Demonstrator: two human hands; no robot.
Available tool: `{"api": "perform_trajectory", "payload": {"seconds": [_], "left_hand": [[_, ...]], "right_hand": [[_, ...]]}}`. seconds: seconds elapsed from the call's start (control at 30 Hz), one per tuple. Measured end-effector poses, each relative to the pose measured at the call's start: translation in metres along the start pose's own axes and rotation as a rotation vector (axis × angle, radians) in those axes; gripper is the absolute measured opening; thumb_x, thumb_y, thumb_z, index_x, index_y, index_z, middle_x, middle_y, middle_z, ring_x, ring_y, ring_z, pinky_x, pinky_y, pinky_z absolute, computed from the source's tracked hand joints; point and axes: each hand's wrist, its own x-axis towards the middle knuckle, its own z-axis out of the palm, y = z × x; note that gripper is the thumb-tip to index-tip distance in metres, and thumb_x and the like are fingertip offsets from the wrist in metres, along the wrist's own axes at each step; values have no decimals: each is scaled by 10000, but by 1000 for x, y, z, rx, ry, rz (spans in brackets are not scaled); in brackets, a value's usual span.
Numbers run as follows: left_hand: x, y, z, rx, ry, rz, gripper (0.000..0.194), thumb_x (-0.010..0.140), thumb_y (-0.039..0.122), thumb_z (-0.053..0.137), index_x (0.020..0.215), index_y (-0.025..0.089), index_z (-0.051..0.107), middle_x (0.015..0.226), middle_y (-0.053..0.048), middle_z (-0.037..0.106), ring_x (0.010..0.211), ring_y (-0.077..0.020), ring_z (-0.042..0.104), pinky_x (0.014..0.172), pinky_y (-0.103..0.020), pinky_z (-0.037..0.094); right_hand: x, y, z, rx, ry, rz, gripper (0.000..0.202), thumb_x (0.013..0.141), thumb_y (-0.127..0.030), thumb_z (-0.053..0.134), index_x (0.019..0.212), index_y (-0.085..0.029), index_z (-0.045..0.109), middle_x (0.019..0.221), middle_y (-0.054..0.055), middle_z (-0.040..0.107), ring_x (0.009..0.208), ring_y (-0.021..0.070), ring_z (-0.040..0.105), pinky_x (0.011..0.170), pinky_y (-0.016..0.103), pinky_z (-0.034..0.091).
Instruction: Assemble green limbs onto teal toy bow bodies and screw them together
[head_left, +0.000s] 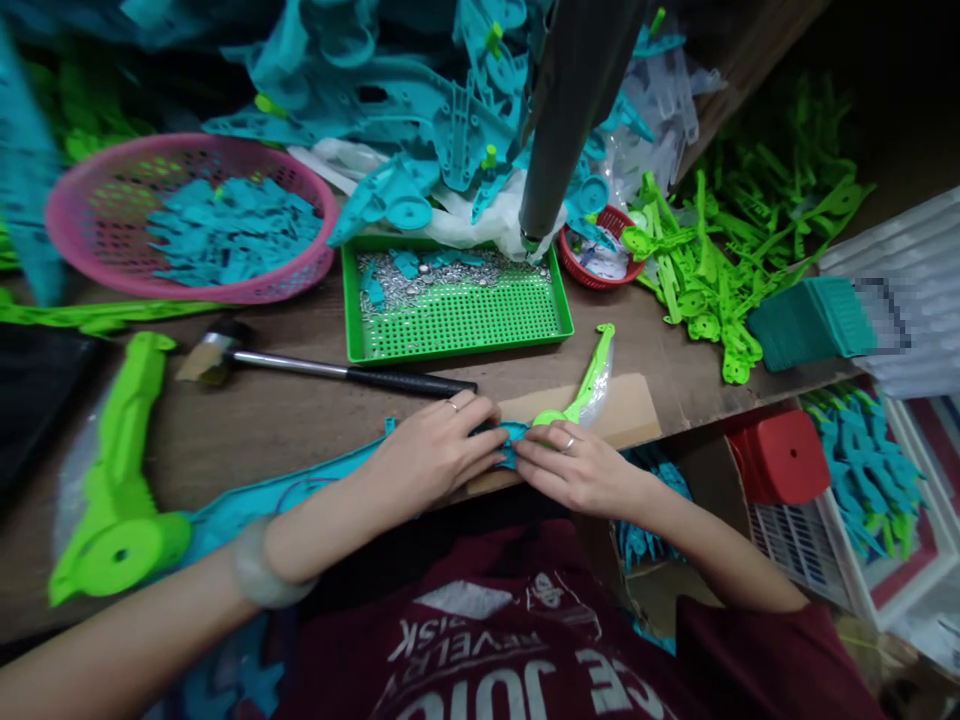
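Observation:
A long turquoise plastic part (251,505) lies along the front edge of the bench, running beneath my left forearm to my fingertips. My left hand (442,445) is closed, its bent fingers pressed on the right end of that part. From the other side my right hand (574,465) pinches the same end, the two hands nearly touching. Just beyond my right fingers, a lime-green curved arm (591,375) with a clear strip points away over a cardboard piece (634,405). At the left, a larger lime-green arm (120,500) meets the turquoise part's other end. My fingers hide the join.
A hammer (300,367) lies behind my hands. Beyond it stand a green tray (457,350) of small metal pieces, a pink basket (75,225) of turquoise parts and a red basket (600,278). Lime-green parts (705,270) pile up right, near a metal post (566,120).

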Motion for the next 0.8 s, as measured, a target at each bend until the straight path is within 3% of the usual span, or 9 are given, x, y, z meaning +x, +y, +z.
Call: {"api": "perform_trajectory", "payload": {"seconds": [0.13,0.33,0.4,0.57,0.67,0.8], "left_hand": [[2,4,-2,42,-50,18,285,1045,301,455,988,185,710,937,-83,633,866,-229,587,737,-349,502],[8,23,-13,126,-116,-49,237,964,87,487,1016,142,711,997,-116,695,917,-257,636,832,-389,519],[6,33,-12,135,-67,-108,272,955,61,474,1078,116,710,1009,-133,715,941,-267,658,865,-404,523],[-22,79,5,147,200,-149,336,972,82,447,1222,70,671,1169,-171,740,1132,-279,664,991,-435,513],[-37,106,16,134,259,-176,351,981,94,426,1234,92,669,1197,-145,746,1169,-256,659,1020,-424,513],[-45,108,17,191,366,-398,325,980,163,555,1285,85,636,1239,-161,731,1205,-273,651,1044,-429,491]], "right_hand": [[-5,-13,4,123,-17,124,274,1009,-128,473,1195,-80,669,1211,157,729,1189,255,581,970,425,498],[-11,-35,-4,39,1,225,346,999,-138,449,1287,-55,622,1173,167,745,1232,270,579,1025,433,485],[-13,-37,-3,19,-18,234,336,998,-152,470,1286,-63,619,1137,160,754,1203,256,596,1046,425,477],[-16,-28,-1,42,-20,161,307,976,-149,513,1248,-75,634,1099,151,761,1154,243,624,1043,416,488],[-14,-20,-5,97,8,112,286,976,-173,524,1224,-96,646,1085,141,769,1134,254,633,992,429,513],[-3,-16,-14,119,-92,84,268,994,-239,528,1189,-103,651,1042,142,768,1124,282,635,965,464,525]]}}
